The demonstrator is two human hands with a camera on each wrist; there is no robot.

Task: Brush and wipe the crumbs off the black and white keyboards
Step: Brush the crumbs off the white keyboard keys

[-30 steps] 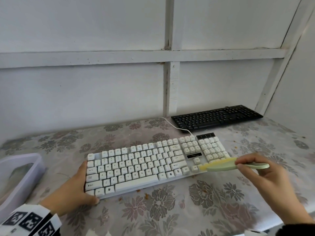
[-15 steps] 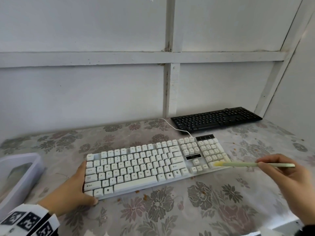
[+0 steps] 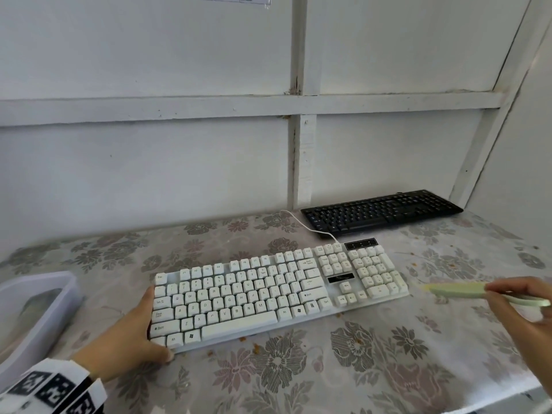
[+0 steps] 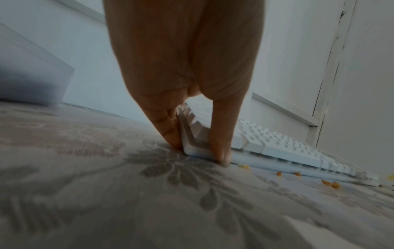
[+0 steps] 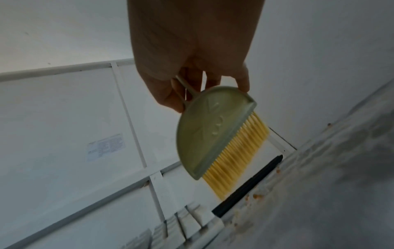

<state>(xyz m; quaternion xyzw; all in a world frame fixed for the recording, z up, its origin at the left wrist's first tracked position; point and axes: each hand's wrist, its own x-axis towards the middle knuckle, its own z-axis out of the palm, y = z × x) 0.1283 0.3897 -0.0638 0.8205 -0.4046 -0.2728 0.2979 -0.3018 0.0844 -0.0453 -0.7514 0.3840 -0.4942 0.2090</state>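
Observation:
The white keyboard (image 3: 268, 294) lies at the table's middle, and the black keyboard (image 3: 382, 212) sits behind it at the wall. My left hand (image 3: 128, 342) braces the white keyboard's front-left corner, with straight fingers (image 4: 170, 131) on the left edge and the thumb on the front edge. My right hand (image 3: 513, 309) grips the handle of a pale green brush (image 3: 457, 289) with yellow bristles (image 5: 236, 161). The brush hangs just off the keyboard's right end, above the cloth. Orange crumbs (image 3: 257, 345) lie along the keyboard's front edge (image 4: 330, 183).
A translucent plastic bin (image 3: 35, 303) stands at the left edge of the table. The white keyboard's cable (image 3: 301, 222) runs back towards the wall. The floral tablecloth (image 3: 373, 369) ends at the front right edge. More crumbs (image 3: 415, 262) dot the cloth right of the keyboard.
My right hand has swept the brush rightward, from the white keyboard's number pad to off its right end. The left hand has stayed on the front-left corner.

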